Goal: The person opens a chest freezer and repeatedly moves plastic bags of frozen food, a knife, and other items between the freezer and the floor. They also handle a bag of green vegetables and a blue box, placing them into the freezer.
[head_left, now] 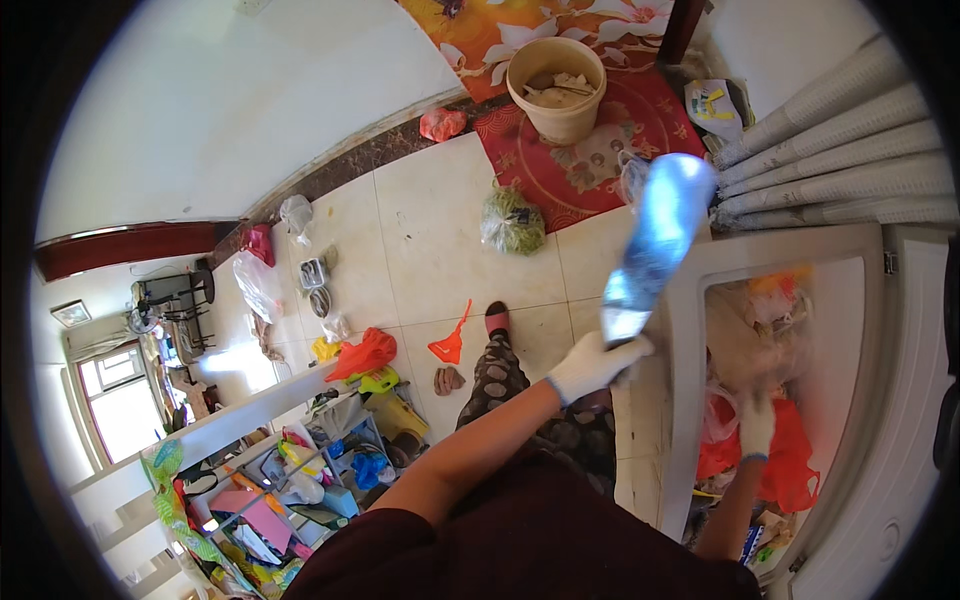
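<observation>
My left hand [596,369], in a white knitted glove, grips the handle end of a broad, shiny metal blade tool [660,225]. The blade points up and away and is partly blurred. My right hand [756,420], gloved too, reaches inside an open white freezer-like cabinet [690,360]. Motion blurs its fingers, so whether they hold anything cannot be seen. Beside that hand lies a red plastic bag [791,450]. A blurred brownish item [739,330] and a red-and-orange package [780,292] are farther in.
A cream bucket [555,112] with contents stands on a red mat [517,142]. A bag of green vegetables [514,221] and an orange-red plastic object [450,341] lie on the tiles. Cluttered shelving [300,465] is at left. The cabinet's open door [870,420] is at right.
</observation>
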Motion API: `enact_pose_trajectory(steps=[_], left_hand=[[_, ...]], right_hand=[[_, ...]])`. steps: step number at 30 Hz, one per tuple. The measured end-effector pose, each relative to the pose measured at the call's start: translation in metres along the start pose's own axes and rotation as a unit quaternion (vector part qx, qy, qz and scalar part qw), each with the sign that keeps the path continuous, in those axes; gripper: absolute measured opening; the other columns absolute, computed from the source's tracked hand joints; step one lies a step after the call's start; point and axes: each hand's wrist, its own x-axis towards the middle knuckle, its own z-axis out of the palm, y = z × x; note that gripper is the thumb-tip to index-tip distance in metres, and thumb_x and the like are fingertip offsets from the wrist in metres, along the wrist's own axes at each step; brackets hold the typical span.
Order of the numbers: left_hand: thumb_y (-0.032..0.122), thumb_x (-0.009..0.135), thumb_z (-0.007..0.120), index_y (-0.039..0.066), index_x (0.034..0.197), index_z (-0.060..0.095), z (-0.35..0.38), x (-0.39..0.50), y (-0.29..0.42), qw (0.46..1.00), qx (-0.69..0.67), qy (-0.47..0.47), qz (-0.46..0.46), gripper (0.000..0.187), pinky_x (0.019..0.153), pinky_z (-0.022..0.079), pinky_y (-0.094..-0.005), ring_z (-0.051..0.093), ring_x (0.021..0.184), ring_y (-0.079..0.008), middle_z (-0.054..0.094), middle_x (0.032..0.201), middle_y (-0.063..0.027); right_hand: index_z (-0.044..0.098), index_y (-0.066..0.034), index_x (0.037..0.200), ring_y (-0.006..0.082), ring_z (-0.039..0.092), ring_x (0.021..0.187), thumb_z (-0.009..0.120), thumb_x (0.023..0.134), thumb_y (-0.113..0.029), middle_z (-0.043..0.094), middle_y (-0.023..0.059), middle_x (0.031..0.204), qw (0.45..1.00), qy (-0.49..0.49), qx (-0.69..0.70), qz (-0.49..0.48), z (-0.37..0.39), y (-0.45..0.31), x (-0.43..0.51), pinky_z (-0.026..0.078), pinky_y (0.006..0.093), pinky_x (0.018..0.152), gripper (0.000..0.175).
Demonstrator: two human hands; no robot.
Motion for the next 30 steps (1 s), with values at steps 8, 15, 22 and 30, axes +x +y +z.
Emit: enact_pose_trajectory(steps=[8,15,22,30], left_hand=[[0.024,0.093,0.065,0.004,0.095,0.062,-0.228,-0.041,-0.192,0.895,-0.309,0.277,-0.160,0.021,0.066,0.057,-0.0395,0.057,0.054,-0.0190,0.058,0.065,-0.0035],[0.023,0.093,0.064,0.005,0.092,0.059,-0.327,-0.097,-0.206,0.833,-0.419,0.289,-0.217,0.018,0.065,0.055,-0.0385,0.053,0.052,-0.0195,0.055,0.063,-0.0020],[0.028,0.092,0.066,0.000,0.095,0.063,-0.371,-0.069,-0.188,0.893,-0.322,0.265,-0.171,0.028,0.063,0.053,-0.0346,0.064,0.067,-0.0214,0.064,0.076,-0.0102],[0.050,0.102,0.049,-0.002,0.127,0.060,-0.350,0.032,-0.125,0.951,-0.194,0.214,-0.114,0.059,0.096,0.047,-0.0319,0.062,0.107,-0.0209,0.066,0.116,-0.0115]], right_hand=[[0.065,0.0019,0.108,0.0116,0.062,0.069,0.059,0.095,-0.009,0.066,0.0059,0.081,0.951,-0.207,0.217,0.081,0.095,-0.295,-0.063,0.051,0.0264,0.062,0.018],[0.065,-0.0004,0.117,0.0176,0.070,0.082,0.061,0.095,-0.015,0.069,0.0125,0.091,0.930,-0.336,0.099,0.112,0.249,-0.332,-0.059,0.055,0.0313,0.076,0.026],[0.063,-0.0078,0.125,0.0339,0.064,0.114,0.062,0.094,-0.035,0.067,0.0178,0.120,0.893,-0.447,0.056,0.010,0.317,-0.389,-0.068,0.049,0.0387,0.097,0.041],[0.049,0.0026,0.131,0.0205,0.068,0.086,0.068,0.093,-0.032,0.068,0.0124,0.095,0.808,-0.535,0.218,0.113,0.394,-0.431,-0.038,0.054,0.0315,0.075,0.055]])
